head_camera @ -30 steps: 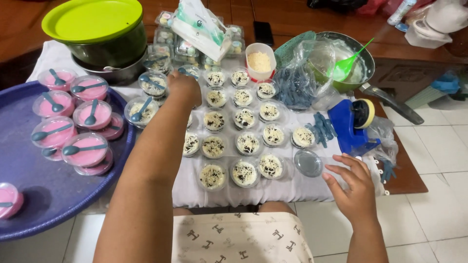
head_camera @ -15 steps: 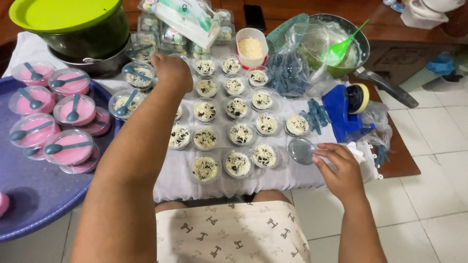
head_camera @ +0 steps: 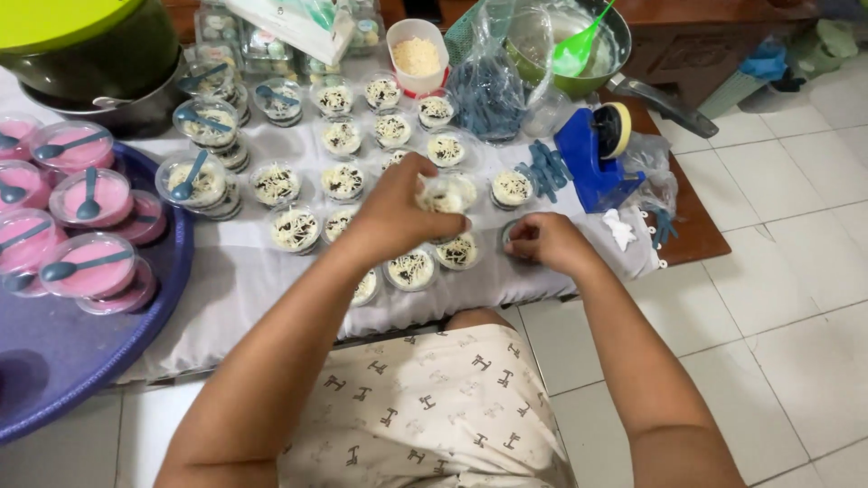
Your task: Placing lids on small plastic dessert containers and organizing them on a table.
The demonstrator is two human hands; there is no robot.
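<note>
Home floor workspace: tiled floor [head_camera: 796,298], dessert cups [head_camera: 344,181], cooking pot [head_camera: 99,54].

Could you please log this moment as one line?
left hand: holds cup | right hand: on lid | cloth: cups in rows

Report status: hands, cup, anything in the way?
Left hand holds a dessert cup. Right hand on a clear lid. Filled cups crowd close.

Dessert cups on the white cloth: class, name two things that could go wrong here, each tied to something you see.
1. The left hand lifts one dessert cup over its close-packed neighbours; a slip could upset several.
2. The front cups sit near the edge of the white cloth, close to the person's forearms, which might nudge them off.
</note>
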